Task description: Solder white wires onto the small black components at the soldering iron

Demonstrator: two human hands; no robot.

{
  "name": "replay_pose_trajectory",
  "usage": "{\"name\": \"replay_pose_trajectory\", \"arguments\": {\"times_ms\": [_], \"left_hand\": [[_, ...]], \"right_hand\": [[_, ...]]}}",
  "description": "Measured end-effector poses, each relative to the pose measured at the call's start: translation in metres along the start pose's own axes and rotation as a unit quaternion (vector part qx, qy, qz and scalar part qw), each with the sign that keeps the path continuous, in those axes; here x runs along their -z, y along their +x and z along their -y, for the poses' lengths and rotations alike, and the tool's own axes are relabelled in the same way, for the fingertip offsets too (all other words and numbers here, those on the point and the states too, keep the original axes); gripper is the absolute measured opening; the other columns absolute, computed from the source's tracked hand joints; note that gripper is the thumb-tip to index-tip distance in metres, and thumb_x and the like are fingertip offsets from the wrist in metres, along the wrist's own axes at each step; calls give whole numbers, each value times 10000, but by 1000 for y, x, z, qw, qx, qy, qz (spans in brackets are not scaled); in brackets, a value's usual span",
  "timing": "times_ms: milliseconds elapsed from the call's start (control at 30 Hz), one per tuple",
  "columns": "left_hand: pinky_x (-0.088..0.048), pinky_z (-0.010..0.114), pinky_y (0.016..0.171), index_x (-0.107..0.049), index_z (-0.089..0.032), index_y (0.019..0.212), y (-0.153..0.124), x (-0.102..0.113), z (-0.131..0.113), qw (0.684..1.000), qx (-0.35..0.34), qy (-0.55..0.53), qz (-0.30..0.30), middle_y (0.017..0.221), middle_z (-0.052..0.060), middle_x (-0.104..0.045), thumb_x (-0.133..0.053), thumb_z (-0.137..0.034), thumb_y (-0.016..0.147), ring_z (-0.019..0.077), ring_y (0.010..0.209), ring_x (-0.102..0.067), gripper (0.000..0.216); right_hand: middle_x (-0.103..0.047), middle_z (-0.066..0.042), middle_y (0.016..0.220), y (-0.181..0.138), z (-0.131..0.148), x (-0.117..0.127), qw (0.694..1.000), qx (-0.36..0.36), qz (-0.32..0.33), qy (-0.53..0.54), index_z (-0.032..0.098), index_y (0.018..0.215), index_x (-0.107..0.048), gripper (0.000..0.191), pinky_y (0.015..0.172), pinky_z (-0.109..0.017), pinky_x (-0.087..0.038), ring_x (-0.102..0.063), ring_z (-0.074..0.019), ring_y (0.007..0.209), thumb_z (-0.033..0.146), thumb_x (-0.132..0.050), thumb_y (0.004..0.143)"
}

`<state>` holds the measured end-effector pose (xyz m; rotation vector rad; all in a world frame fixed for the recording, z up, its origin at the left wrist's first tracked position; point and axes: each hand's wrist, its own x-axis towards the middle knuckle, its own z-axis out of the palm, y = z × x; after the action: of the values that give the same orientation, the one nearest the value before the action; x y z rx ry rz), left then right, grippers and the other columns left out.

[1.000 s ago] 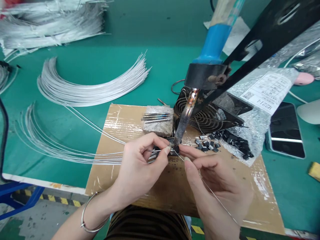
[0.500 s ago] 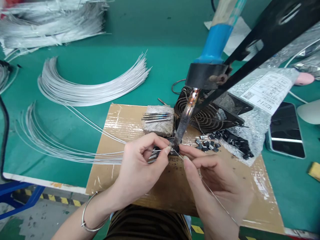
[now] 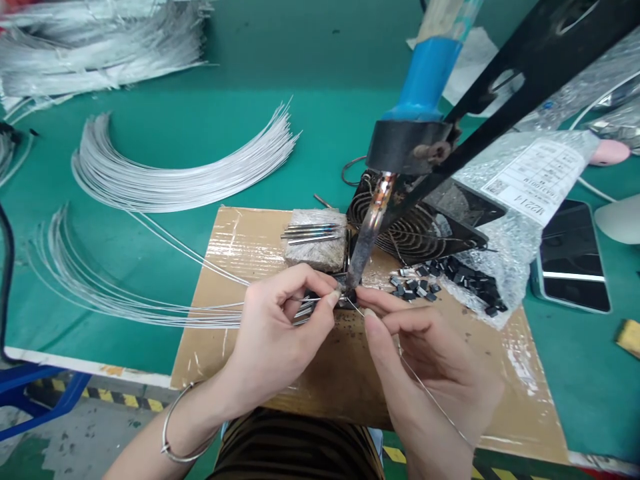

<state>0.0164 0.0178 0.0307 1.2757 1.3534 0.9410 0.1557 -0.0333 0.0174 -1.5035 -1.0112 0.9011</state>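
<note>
White label (image 3: 536, 175) reads "M2214"; left grip (image 3: 285, 330) pinches a wire (image 3: 309, 299), right grip (image 3: 437, 367) a thin silvery strand (image 3: 434, 396).

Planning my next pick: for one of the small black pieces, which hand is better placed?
Probably the right hand: it lies nearer the small black pieces, while the left hand is farther off, pinching a pale wire. The right also holds a thin wire, which might need releasing first.

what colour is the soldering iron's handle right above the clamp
The handle is blue there; see the head view.
</note>
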Motion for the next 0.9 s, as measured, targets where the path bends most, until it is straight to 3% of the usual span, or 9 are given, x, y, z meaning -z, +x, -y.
{"name": "replay_pose_trajectory", "arguments": {"times_ms": [233, 433, 733, 900], "left_hand": [[-478, 270, 582, -689, -172, 736, 0, 0, -1, 1000, 8, 4, 0, 792, 49, -759, -664, -146, 845, 153, 663, -657, 115], [-444, 274, 558, -696, -174, 746, -1, -1, -2, 1000, 10, 9, 2, 800, 53, -765, -652, -156, 854, 159, 670, -662, 118], [-429, 266, 552, -691, -178, 733, 0, -2, 0, 1000, -2, 9, -2, 791, 43, -758, -662, -142, 850, 140, 641, -625, 125], [-422, 263, 544, -688, -177, 731, -1, -1, 1, 1000, -2, 13, -4, 798, 47, -762, -664, -148, 850, 142, 644, -628, 125]], "right_hand": [[-847, -65, 1114, -1, -2, -1, 1000, -10, -3, 1, 235, 786, -680, 177, 1013, -344, -597, -793, -233, 1122, 213, -762, 941], [-853, -87, 1076, 0, -8, 0, 997, 61, -12, -36, 225, 780, -678, 175, 968, -356, -638, -814, -260, 1069, 210, -761, 933], [-855, -79, 1075, 0, -10, 0, 996, 75, -12, -54, 232, 786, -676, 172, 973, -370, -648, -820, -260, 1050, 215, -757, 937], [-855, -46, 1084, 0, -11, 0, 996, 77, -5, -44, 241, 784, -677, 177, 991, -318, -627, -817, -224, 1051, 187, -759, 932]]}}
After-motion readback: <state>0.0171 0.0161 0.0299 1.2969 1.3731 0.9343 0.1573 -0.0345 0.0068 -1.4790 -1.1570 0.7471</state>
